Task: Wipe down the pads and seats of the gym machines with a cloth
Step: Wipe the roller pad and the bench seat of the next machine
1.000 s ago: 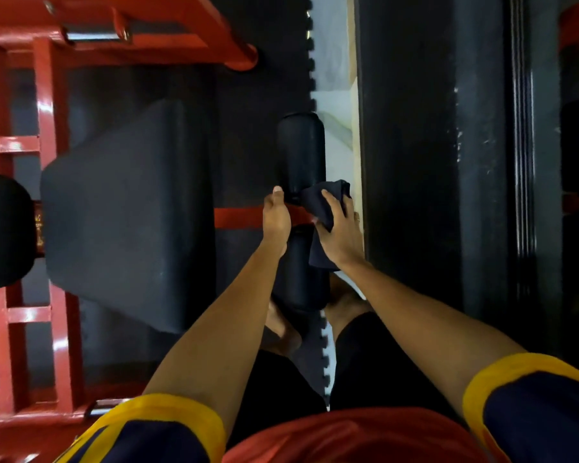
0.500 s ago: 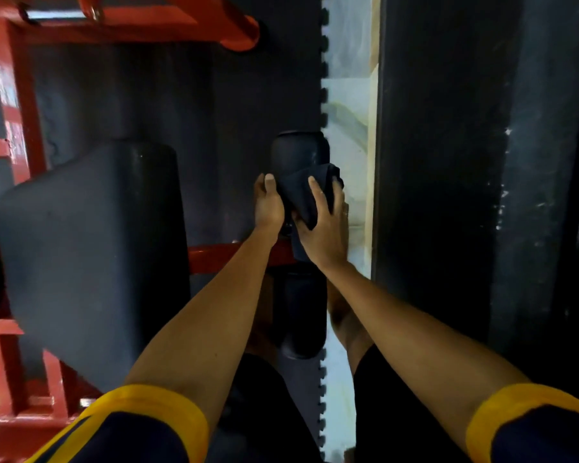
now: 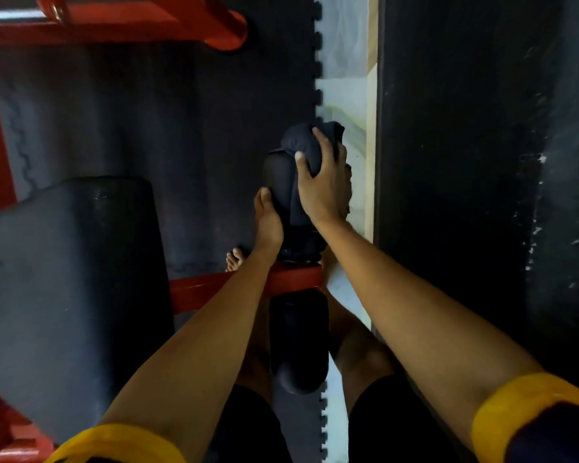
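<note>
My right hand (image 3: pixel 326 182) presses a crumpled dark navy cloth (image 3: pixel 303 142) over the far tip of the black cylindrical foam roller pad (image 3: pixel 281 182), which runs lengthwise away from me; my left hand (image 3: pixel 267 222) grips its side.

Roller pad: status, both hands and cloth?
Right hand presses dark cloth over far roller pad end. Left hand steadies the pad's side, no cloth. Near roller pad untouched. Nothing in the way.

head-worn view, facing steeply down, close over both forearms
</note>
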